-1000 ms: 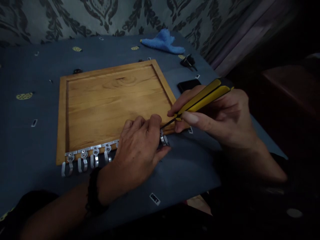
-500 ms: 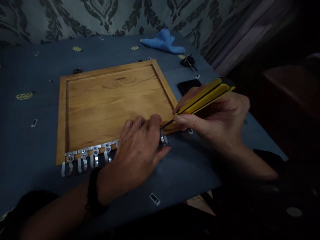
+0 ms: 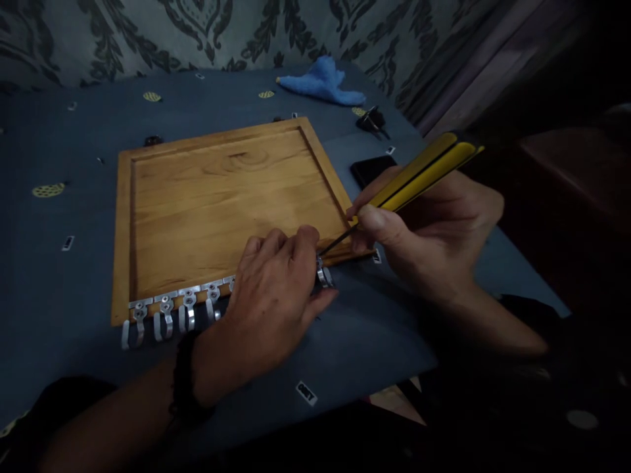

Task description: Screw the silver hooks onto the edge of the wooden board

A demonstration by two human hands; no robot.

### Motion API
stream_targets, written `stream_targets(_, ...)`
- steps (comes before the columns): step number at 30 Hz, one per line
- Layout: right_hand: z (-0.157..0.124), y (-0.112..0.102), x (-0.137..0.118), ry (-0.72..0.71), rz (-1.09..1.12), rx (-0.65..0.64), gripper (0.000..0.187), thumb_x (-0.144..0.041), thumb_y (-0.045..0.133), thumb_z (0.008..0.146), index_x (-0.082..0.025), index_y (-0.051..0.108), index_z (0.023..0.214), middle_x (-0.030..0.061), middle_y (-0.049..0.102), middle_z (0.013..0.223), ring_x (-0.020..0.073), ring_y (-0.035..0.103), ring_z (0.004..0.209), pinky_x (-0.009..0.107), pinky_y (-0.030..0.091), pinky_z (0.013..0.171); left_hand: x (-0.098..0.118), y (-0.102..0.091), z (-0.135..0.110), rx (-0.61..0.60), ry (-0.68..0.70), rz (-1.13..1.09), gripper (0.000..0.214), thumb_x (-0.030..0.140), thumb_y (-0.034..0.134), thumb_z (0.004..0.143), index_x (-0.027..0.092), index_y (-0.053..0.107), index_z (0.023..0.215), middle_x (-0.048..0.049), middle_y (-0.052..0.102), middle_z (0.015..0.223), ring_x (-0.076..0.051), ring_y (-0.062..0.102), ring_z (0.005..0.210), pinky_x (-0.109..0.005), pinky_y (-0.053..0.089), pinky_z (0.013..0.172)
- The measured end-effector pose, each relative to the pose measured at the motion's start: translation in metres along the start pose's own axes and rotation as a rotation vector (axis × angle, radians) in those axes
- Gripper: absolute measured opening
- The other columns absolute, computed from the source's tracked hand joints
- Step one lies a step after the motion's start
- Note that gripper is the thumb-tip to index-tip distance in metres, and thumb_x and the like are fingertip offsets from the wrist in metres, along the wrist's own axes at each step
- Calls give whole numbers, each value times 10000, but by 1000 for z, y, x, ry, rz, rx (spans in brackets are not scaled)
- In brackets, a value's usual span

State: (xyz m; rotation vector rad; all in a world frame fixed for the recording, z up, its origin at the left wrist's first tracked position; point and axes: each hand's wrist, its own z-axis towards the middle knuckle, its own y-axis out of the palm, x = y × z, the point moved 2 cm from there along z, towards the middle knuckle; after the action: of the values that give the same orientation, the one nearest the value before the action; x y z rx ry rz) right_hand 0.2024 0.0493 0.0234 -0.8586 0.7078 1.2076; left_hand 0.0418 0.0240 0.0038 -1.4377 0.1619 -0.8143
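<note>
A wooden board with a raised frame lies flat. Along its near edge runs a metal hook rail with several silver double hooks and screws. My left hand lies over the rail's right part, fingers curled onto the board's edge and thumb below, gripping the rail there and hiding some hooks. My right hand is closed around a yellow-and-black screwdriver, tilted up to the right. Its thin shaft reaches down to the rail's right end, beside my left index finger; whether the tip sits in a screw is hidden.
A blue cloth lies at the back of the blue-covered table. To the board's right are a small black item with prongs and a dark flat object like a phone. A patterned wall stands behind.
The screwdriver's handle has swung upward and to the right, and my right hand has shifted slightly right with it. My left hand and the board stay where they were.
</note>
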Motion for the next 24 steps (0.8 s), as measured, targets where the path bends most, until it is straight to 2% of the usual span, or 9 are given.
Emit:
stream_targets(7, -3, -1, 2, 34, -73, -26, 247, -463, 767, 786, -236, 682, 744, -28, 600, 628, 108, 536, 496, 281, 431, 433, 0, 0, 0, 5, 0, 7, 424, 347, 710, 854, 179, 421, 1115, -36, 653, 996, -257, 567, 950, -396, 417, 803)
stream_targets(11, -3, -2, 5, 46, -58, -37, 190, -427, 776, 785, -254, 702, 755, -6, 622, 662, 132, 548, 524, 316, 429, 448, 0, 0, 1, -20, -3, -2, 402, 327, 702, 858, 179, 428, 1112, -45, 658, 1009, -263, 570, 954, -405, 418, 802)
stream_targets(16, -1, -2, 3, 3, 8, -108, 93, -319, 769, 797, -272, 714, 739, -6, 636, 626, 161, 610, 564, 327, 508, 493, 0, 0, 1, -18, -7, -1, 411, 329, 699, 861, 174, 430, 1129, -55, 658, 1024, -270, 567, 972, -414, 424, 813)
stream_targets(20, 0, -2, 2, -20, 25, -126, 77, -272, 765, 802, -254, 710, 751, -10, 636, 612, 155, 626, 593, 297, 537, 509, 1, -1, 1, -12, 2, 4, 408, 327, 700, 860, 170, 432, 1124, -61, 652, 1030, -268, 564, 965, -410, 423, 808)
stream_targets(24, 0, -3, 2, 15, 62, -139, 72, -243, 772, 797, -211, 710, 814, -24, 662, 704, 94, 633, 558, 226, 543, 509, 1, -1, 1, -13, -4, -5, 400, 327, 709, 853, 176, 433, 1100, -48, 652, 1015, -267, 566, 961, -409, 421, 805)
